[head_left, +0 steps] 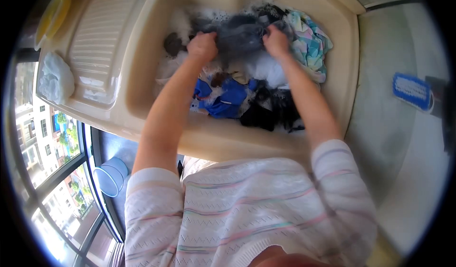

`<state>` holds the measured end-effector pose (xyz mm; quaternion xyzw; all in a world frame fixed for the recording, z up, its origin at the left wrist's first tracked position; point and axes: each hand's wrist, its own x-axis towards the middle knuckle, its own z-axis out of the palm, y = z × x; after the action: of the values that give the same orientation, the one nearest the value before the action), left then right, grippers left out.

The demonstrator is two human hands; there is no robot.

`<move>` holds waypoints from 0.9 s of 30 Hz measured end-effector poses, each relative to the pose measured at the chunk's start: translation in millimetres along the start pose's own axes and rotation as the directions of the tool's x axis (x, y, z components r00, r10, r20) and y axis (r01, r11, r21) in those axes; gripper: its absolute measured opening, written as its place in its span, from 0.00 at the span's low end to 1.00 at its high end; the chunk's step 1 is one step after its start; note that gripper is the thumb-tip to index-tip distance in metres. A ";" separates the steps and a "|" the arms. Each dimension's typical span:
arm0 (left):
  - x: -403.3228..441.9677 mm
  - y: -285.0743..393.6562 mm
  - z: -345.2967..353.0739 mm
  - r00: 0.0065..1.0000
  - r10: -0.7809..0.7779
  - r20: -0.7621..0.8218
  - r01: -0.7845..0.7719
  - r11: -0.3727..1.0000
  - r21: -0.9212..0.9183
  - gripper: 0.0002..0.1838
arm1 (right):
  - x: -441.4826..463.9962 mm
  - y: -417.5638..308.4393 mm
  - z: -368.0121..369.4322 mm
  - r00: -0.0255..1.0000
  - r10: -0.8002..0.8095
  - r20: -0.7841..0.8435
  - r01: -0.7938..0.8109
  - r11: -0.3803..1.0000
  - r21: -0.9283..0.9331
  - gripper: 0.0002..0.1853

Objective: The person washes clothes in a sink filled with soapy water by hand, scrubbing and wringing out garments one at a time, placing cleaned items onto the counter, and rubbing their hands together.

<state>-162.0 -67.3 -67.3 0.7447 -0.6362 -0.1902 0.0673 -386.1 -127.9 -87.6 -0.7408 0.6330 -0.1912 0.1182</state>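
Note:
Both of my hands are over the soapy water in a beige laundry sink [349, 62], gripping a dark grey garment [240, 36] stretched between them. My left hand [203, 47] is closed on its left side. On its right side, my right hand [275, 41] is closed too. The garment is blurred, so its kind does not show. Below it lie a blue cloth [228, 100] and black clothes [260, 116]. A teal and white patterned cloth [308, 43] rests against the sink's right side. White suds [268, 70] lie among the wet clothes.
A ribbed washboard [99, 39] is moulded into the left of the sink, with a pale bunched cloth [57, 79] on its edge. Further left is a yellow basin [53, 17]. A blue bucket [110, 177] stands on the floor near the window. On the right wall hangs a blue brush [412, 91].

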 end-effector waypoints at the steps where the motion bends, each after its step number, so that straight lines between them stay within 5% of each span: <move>1: 2.1 2.8 2.0 0.996 -0.031 0.089 0.033 0.999 -0.014 0.23 | 2.3 -2.8 12.6 0.989 0.102 0.104 -0.095 0.993 -0.071 0.10; 3: 11.1 3.7 0.8 0.963 -0.087 0.257 0.099 0.994 -0.036 0.22 | 13.8 11.0 38.7 0.946 0.200 0.256 -0.158 0.972 -0.174 0.08; 6: 28.7 -11.0 18.6 0.960 -0.057 0.275 0.076 0.995 -0.058 0.21 | 19.0 31.6 53.7 0.977 0.081 0.196 -0.058 0.991 -0.117 0.09; 9: 27.5 -16.3 -2.4 0.931 0.121 0.345 -0.131 0.991 0.006 0.23 | 44.2 25.2 17.9 0.849 0.145 0.508 0.017 0.953 -0.301 0.12; 11: 35.7 -40.5 -17.3 0.871 0.233 0.433 -0.218 0.972 -0.086 0.26 | 50.8 15.0 -48.5 0.687 0.128 0.715 -0.244 0.968 0.061 0.16; 12: 37.5 -46.0 -27.5 0.831 0.291 0.473 -0.259 0.957 -0.133 0.27 | 60.1 22.2 -76.9 0.746 0.145 0.651 -0.255 0.964 0.077 0.17; 14: 6.7 -24.6 -105.0 0.799 0.049 0.600 0.013 0.995 -0.098 0.30 | 76.8 44.4 -138.5 0.774 0.148 0.616 -0.302 0.941 0.154 0.17; 17: -9.8 -22.0 -145.3 0.799 0.093 0.594 -0.023 0.992 -0.125 0.27 | 77.7 46.2 -193.3 0.825 0.078 0.559 -0.277 0.919 0.281 0.18; 18: -13.0 -24.6 -141.3 0.794 0.270 0.545 -0.144 0.954 -0.263 0.26 | 72.6 44.6 -200.0 0.857 0.050 0.513 -0.242 0.918 0.313 0.18; 20: -19.2 -30.1 -126.8 0.719 0.583 0.379 -0.369 0.782 -0.502 0.24 | 53.5 46.4 -182.9 0.910 -0.135 0.391 -0.173 0.735 0.656 0.15; 22: -46.4 -15.2 -124.9 0.766 0.458 0.451 -0.242 0.856 -0.457 0.23 | 28.4 43.1 -155.9 0.933 -0.232 0.276 -0.131 0.494 0.859 0.14; 24: -68.6 -14.6 -121.1 0.751 0.425 0.506 -0.236 0.888 -0.396 0.21 | 4.7 47.3 -130.8 0.855 -0.299 0.423 -0.263 0.454 0.851 0.11; 26: -81.2 -22.9 -110.6 0.672 0.494 0.552 -0.368 0.869 -0.330 0.18 | -20.3 30.6 -113.8 0.730 -0.145 0.668 -0.291 0.818 0.496 0.04; 27: -85.9 -22.0 -107.8 0.661 0.478 0.578 -0.435 0.872 -0.223 0.17 | -35.8 14.3 -111.0 0.720 -0.332 0.610 0.023 0.889 0.457 0.03</move>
<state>-112.1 5.0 41.1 0.4544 -0.7820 -0.4202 -0.0741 -451.5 -87.7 1.4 -0.7744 0.4146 -0.0520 0.4750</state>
